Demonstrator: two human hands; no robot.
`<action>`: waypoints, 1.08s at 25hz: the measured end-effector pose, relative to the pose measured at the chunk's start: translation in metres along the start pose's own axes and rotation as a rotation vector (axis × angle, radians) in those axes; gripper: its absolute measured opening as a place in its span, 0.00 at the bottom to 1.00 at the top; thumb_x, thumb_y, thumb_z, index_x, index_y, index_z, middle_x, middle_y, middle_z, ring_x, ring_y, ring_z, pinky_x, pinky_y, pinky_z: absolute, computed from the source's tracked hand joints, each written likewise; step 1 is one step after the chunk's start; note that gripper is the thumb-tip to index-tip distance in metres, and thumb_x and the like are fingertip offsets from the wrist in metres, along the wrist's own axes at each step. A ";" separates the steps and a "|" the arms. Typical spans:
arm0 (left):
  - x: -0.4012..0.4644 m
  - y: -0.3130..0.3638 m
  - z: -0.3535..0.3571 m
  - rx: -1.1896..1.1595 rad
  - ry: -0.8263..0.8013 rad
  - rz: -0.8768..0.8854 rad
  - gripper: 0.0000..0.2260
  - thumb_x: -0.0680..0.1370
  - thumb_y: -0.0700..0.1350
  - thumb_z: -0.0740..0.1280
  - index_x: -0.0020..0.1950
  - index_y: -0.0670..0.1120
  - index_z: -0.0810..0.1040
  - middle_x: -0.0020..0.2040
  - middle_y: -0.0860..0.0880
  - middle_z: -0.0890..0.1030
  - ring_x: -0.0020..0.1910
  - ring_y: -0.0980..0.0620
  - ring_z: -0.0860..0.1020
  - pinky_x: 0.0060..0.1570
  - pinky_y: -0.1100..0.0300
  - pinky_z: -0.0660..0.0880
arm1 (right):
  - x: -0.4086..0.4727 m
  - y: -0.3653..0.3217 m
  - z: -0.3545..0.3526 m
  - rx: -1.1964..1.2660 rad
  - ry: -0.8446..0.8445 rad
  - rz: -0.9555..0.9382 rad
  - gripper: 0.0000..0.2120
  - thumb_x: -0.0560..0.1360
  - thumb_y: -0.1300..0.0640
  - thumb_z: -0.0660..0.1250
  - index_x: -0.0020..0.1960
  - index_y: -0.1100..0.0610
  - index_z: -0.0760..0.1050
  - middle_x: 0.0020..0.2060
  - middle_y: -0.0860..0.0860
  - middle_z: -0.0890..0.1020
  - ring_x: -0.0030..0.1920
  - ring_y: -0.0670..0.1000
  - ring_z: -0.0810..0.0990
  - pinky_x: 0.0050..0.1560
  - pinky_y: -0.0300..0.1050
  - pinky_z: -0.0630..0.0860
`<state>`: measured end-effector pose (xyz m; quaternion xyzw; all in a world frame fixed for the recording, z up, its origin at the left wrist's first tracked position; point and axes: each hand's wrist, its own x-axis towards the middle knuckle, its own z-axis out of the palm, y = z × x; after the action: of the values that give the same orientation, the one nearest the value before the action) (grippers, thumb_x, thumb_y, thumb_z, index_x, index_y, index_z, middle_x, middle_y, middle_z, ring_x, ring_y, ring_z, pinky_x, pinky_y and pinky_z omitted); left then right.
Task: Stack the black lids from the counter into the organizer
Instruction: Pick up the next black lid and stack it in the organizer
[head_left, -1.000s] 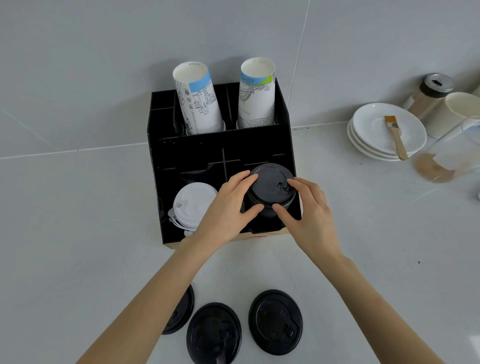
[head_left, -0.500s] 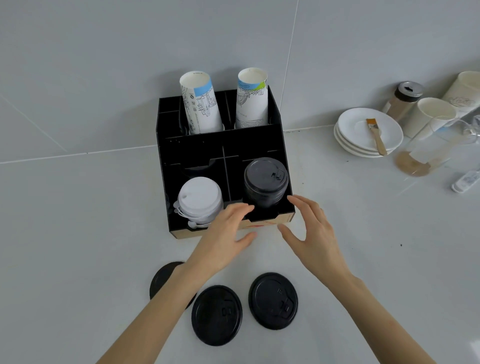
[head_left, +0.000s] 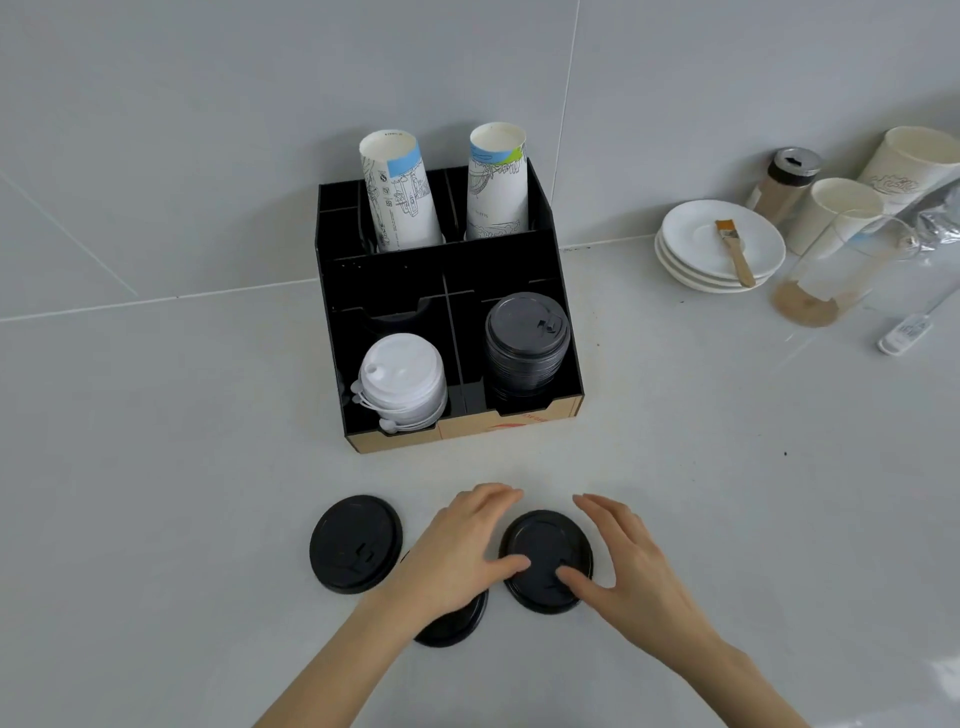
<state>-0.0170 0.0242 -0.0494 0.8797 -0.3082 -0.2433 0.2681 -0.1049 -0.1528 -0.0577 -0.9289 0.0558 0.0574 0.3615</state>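
The organizer (head_left: 387, 270) is black with a tan cardboard front edge; its near-right stack of lids (head_left: 525, 332) is black, its near-left stack (head_left: 402, 382) white; three black lids (head_left: 355, 544) lie on the pale grey counter (head_left: 156, 467); the far paper cups (head_left: 400, 197) are white with line drawings and blue patches.

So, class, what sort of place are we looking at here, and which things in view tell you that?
Probably a café or drinks counter: a black compartmented organizer holds printed paper cups and a stack of black plastic lids, beside stacked white saucers.
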 end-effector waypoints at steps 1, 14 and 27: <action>-0.001 0.001 0.003 0.014 -0.025 -0.001 0.28 0.73 0.53 0.64 0.69 0.52 0.56 0.71 0.53 0.61 0.68 0.54 0.60 0.67 0.58 0.58 | -0.004 0.001 0.003 -0.019 -0.031 0.004 0.32 0.71 0.46 0.65 0.69 0.49 0.55 0.68 0.45 0.62 0.67 0.46 0.61 0.66 0.40 0.60; -0.006 0.002 0.011 0.047 -0.094 -0.002 0.31 0.73 0.53 0.64 0.71 0.50 0.52 0.73 0.52 0.58 0.69 0.52 0.59 0.68 0.57 0.58 | -0.008 0.004 0.011 0.055 0.008 -0.003 0.30 0.70 0.53 0.68 0.68 0.51 0.59 0.61 0.41 0.65 0.63 0.45 0.66 0.61 0.33 0.61; 0.013 0.014 -0.034 -0.077 0.197 0.082 0.28 0.73 0.50 0.66 0.69 0.50 0.58 0.70 0.53 0.63 0.66 0.57 0.61 0.59 0.72 0.53 | 0.029 -0.028 -0.034 0.121 0.147 -0.092 0.28 0.68 0.57 0.70 0.65 0.52 0.64 0.59 0.41 0.67 0.59 0.42 0.68 0.55 0.16 0.54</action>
<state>0.0060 0.0171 -0.0187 0.8751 -0.3064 -0.1561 0.3404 -0.0701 -0.1571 -0.0187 -0.9087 0.0430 -0.0311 0.4141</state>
